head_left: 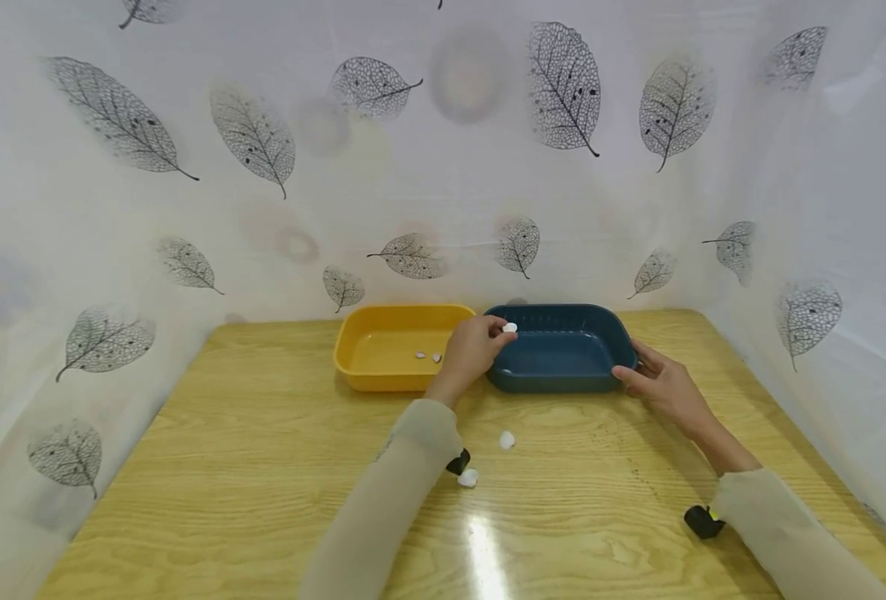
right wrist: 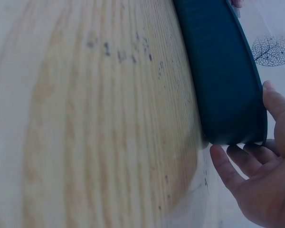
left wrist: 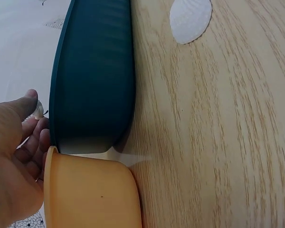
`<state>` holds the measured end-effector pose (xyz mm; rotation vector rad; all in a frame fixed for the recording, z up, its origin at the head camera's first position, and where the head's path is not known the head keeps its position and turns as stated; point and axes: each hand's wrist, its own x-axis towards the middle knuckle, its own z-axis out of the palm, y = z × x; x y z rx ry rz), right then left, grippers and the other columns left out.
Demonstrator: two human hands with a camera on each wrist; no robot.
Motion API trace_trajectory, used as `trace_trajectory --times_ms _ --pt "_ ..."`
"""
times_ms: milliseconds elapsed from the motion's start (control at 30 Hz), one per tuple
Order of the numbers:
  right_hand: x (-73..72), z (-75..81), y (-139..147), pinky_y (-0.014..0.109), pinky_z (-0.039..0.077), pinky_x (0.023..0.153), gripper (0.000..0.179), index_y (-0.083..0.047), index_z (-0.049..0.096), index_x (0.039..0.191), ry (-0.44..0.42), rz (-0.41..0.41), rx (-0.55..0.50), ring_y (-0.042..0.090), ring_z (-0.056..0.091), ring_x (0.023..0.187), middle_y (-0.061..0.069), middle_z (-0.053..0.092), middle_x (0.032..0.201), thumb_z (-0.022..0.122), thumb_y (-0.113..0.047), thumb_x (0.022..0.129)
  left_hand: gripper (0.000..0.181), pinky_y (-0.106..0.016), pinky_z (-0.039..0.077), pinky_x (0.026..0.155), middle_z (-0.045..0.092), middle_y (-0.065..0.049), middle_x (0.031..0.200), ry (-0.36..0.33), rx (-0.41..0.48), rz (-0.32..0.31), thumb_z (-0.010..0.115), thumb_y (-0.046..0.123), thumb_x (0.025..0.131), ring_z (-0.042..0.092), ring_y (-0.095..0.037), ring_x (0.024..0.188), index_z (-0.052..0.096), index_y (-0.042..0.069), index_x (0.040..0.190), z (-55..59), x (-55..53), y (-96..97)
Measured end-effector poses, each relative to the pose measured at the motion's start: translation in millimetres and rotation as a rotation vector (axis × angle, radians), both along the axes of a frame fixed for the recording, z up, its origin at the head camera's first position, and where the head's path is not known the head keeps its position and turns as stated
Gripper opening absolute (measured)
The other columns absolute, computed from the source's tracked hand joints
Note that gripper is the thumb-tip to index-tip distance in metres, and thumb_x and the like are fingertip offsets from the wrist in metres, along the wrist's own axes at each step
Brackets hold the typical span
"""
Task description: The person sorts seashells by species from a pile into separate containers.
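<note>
Over the left end of a dark blue tray, my left hand pinches a white seashell between thumb and fingers. The left wrist view shows that shell edge-on at the fingertips, above the trays' rims. My right hand holds the blue tray's right end, its thumb at the rim and its fingers along the end wall, as the right wrist view also shows. Left of the blue tray stands a yellow tray with two small pinkish shells inside, partly covered by my left forearm.
Two white shells lie on the wooden table, one shell in front of the blue tray and another shell beside my left sleeve. A leaf-printed white curtain hangs close behind both trays and along the sides.
</note>
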<state>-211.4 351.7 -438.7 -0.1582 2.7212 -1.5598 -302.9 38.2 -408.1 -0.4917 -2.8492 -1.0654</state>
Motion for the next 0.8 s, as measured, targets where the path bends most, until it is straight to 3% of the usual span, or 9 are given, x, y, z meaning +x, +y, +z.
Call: trace_trajectory --times_ms 100,167,233,300,400,600,800 --pt "-0.2 -0.4 1 0.019 0.057 0.085 0.082 -0.004 0.016 0.165 0.001 0.001 -0.004 0.010 0.055 0.130 0.027 0.022 0.165 0.065 -0.029 0.104 0.039 -0.029 0.055 0.076 0.075 0.000 0.109 0.004 -0.006 0.000 0.070 0.040 0.099 0.063 -0.014 0.082 0.075 0.014 0.127 -0.1 -0.1 0.5" --pt "-0.3 -0.4 1 0.018 0.057 0.085 0.082 -0.004 0.016 0.165 0.002 0.002 -0.003 0.003 0.054 0.127 0.027 0.022 0.165 0.065 -0.029 0.104 0.043 -0.031 0.057 0.082 0.074 -0.001 0.115 0.005 -0.021 -0.004 0.070 0.041 0.098 0.066 -0.016 0.088 0.073 0.013 0.131 -0.3 -0.3 0.8" --pt "-0.7 -1.0 1 0.017 0.057 0.085 0.082 -0.004 0.015 0.165 0.003 0.005 -0.005 0.011 0.055 0.131 0.028 0.022 0.165 0.065 -0.029 0.105 0.047 -0.033 0.057 0.087 0.073 -0.002 0.119 0.002 -0.032 -0.007 0.071 0.040 0.098 0.067 -0.017 0.094 0.070 0.012 0.136 -0.5 -0.1 1.2" --pt "-0.8 -1.0 1 0.015 0.056 0.084 0.081 -0.004 0.015 0.165 0.003 0.006 -0.006 0.027 0.051 0.138 0.027 0.021 0.166 0.064 -0.028 0.105 0.050 -0.032 0.057 0.087 0.072 -0.002 0.120 -0.002 -0.038 -0.006 0.071 0.040 0.099 0.067 -0.017 0.097 0.067 0.012 0.140 -0.8 -0.1 1.5" --pt "-0.7 -1.0 1 0.012 0.053 0.083 0.082 -0.003 0.014 0.165 0.002 0.006 -0.009 0.046 0.040 0.142 0.027 0.018 0.166 0.064 -0.028 0.105 0.047 -0.030 0.057 0.083 0.073 -0.002 0.116 -0.002 -0.025 -0.011 0.069 0.037 0.100 0.067 -0.016 0.096 0.067 0.012 0.139 -0.7 0.5 0.9" --pt "0.4 -1.3 1 0.007 0.050 0.083 0.082 -0.004 0.013 0.165 -0.001 0.006 -0.010 0.049 0.035 0.144 0.026 0.016 0.167 0.064 -0.028 0.105 0.040 -0.029 0.057 0.081 0.073 -0.003 0.114 0.004 0.060 -0.056 0.068 0.030 0.102 0.067 -0.016 0.097 0.068 0.010 0.137 2.1 6.6 -4.1" --pt "-1.0 -1.9 1 0.008 0.051 0.083 0.081 -0.004 0.014 0.165 0.002 0.009 -0.022 0.049 0.035 0.144 0.027 0.016 0.167 0.064 -0.027 0.105 0.034 -0.026 0.056 0.079 0.072 -0.003 0.111 0.010 0.120 -0.141 0.068 0.022 0.103 0.066 -0.016 0.093 0.069 0.008 0.134 9.0 21.2 -16.4"
